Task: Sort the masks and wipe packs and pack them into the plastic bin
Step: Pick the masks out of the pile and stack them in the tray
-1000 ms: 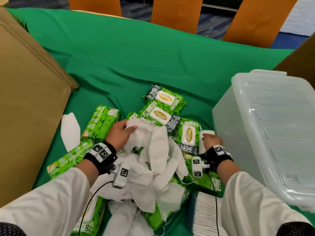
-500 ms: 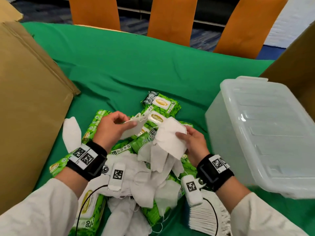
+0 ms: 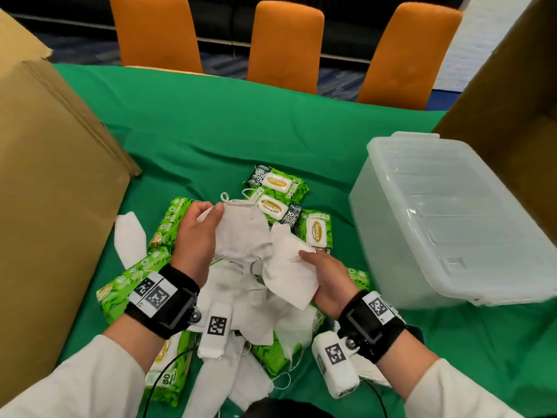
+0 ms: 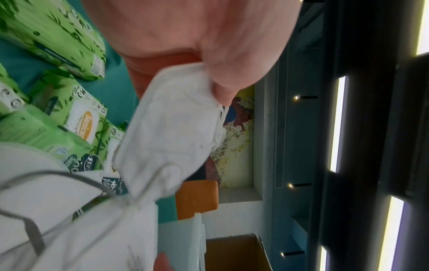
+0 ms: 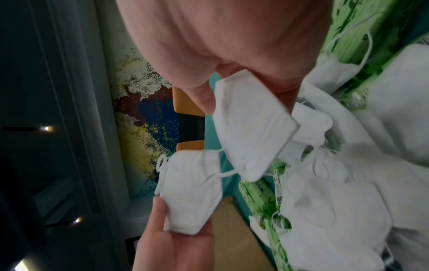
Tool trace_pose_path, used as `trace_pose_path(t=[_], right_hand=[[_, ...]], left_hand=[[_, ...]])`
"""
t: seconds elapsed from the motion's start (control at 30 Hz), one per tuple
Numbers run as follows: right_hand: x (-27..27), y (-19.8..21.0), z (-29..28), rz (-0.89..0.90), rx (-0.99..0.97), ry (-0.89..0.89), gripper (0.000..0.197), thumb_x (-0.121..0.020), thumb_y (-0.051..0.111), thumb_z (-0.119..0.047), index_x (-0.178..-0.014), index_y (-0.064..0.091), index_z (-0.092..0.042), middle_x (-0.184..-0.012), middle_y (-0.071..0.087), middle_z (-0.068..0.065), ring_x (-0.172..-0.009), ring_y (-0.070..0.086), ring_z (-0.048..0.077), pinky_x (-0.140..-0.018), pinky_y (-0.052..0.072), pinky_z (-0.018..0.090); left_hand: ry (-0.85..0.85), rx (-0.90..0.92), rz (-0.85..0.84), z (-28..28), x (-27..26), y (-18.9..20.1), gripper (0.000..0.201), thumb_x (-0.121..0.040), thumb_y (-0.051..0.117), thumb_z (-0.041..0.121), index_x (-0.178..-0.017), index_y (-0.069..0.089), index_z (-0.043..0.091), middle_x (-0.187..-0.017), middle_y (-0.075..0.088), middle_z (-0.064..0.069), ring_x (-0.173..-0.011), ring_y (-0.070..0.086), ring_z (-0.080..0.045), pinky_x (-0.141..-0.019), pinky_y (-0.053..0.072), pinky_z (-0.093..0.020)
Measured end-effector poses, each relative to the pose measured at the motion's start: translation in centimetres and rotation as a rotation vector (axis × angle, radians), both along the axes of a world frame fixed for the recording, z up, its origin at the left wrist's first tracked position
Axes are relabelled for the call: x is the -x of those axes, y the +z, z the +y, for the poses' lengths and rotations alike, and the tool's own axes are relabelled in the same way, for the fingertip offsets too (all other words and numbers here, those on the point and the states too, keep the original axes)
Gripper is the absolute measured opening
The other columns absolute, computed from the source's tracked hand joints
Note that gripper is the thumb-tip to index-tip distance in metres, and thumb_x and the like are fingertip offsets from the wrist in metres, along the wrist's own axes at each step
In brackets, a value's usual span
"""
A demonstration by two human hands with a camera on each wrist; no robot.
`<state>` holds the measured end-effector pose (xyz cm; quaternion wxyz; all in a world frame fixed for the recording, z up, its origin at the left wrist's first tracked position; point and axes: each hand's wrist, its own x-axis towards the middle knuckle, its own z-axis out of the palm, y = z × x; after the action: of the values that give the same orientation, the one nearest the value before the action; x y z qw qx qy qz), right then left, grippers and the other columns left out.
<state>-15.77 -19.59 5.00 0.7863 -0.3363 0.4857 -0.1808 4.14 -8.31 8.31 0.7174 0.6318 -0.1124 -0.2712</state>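
Note:
A heap of white folded masks [image 3: 241,300] lies on green wipe packs [image 3: 315,233] at the front middle of the green table. My left hand [image 3: 199,233] pinches one white mask [image 3: 241,227] [image 4: 171,128] lifted above the heap. To its right, my right hand [image 3: 325,276] pinches another white mask [image 3: 289,273] [image 5: 250,124], also raised. Ear loops tangle between the two masks. The clear plastic bin [image 3: 452,224] stands to the right of the pile, its inside hazy.
A large cardboard box [image 3: 45,191] stands at the left and another cardboard box [image 3: 512,116] behind the bin at the right. One mask [image 3: 129,239] lies apart by the left box. A white stack of masks [image 3: 373,375] lies under my right wrist. Orange chairs [image 3: 286,46] line the far edge.
Both hands have risen from the pile, each lifting a mask. My right hand moved in from the pile's right side to the middle. The camera view has tilted up.

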Motion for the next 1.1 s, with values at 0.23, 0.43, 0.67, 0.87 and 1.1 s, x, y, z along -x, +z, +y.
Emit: trace_pose_path(t=[0.23, 0.43, 0.67, 0.87, 1.1], right_hand=[[0.0, 0.8, 2.9, -0.077, 0.034, 0.042, 0.028, -0.101, 0.054, -0.008, -0.126, 0.065, -0.001, -0.116, 0.073, 0.02, -0.101, 0.071, 0.034, -0.1, 0.05, 0.056], [1.0, 1.6, 3.4, -0.048, 0.123, 0.095, 0.025, -0.095, 0.062, 0.0, -0.12, 0.068, -0.001, -0.114, 0.074, 0.02, -0.107, 0.071, 0.037, -0.099, 0.054, 0.055], [3.0, 2.3, 1.8, 0.471, 0.848, 0.372, 0.014, -0.094, 0.06, -0.014, -0.09, 0.073, -0.018, -0.084, 0.072, 0.001, -0.075, 0.064, 0.018, -0.063, 0.048, 0.029], [4.0, 2.7, 2.0, 0.089, 0.137, 0.117, 0.022, -0.104, 0.055, -0.018, -0.124, 0.062, -0.015, -0.106, 0.073, 0.015, -0.081, 0.073, 0.035, -0.051, 0.058, 0.046], [3.7, 2.2, 3.4, -0.028, -0.104, 0.096, 0.053, -0.101, 0.052, -0.052, -0.136, 0.062, -0.014, -0.117, 0.073, 0.015, -0.086, 0.073, 0.034, -0.056, 0.056, 0.038]], left_hand=[[0.009, 0.111, 0.1, -0.8, 2.7, 2.0, 0.004, -0.101, 0.062, 0.023, -0.102, 0.061, 0.019, -0.097, 0.067, -0.001, -0.091, 0.062, -0.019, -0.081, 0.051, -0.036], [0.008, 0.092, 0.127, -0.2, 2.8, 2.5, 0.018, -0.104, 0.054, 0.014, -0.098, 0.07, 0.02, -0.095, 0.076, 0.007, -0.087, 0.07, -0.011, -0.085, 0.054, -0.033], [-0.028, 0.02, 0.166, 1.6, 2.5, 1.3, 0.046, -0.097, 0.061, 0.002, -0.137, 0.055, 0.024, -0.118, 0.068, -0.013, -0.095, 0.067, -0.023, -0.084, 0.055, -0.041], [-0.102, 0.053, 0.183, 3.1, 4.2, 0.5, 0.067, -0.084, 0.063, -0.017, -0.137, 0.05, 0.021, -0.117, 0.07, -0.005, -0.101, 0.071, -0.024, -0.076, 0.062, -0.045], [-0.319, 0.084, -0.229, 3.8, 6.0, -0.7, 0.036, -0.077, 0.069, -0.02, -0.085, 0.079, 0.013, -0.097, 0.074, -0.008, -0.093, 0.07, -0.018, -0.086, 0.051, -0.032]])
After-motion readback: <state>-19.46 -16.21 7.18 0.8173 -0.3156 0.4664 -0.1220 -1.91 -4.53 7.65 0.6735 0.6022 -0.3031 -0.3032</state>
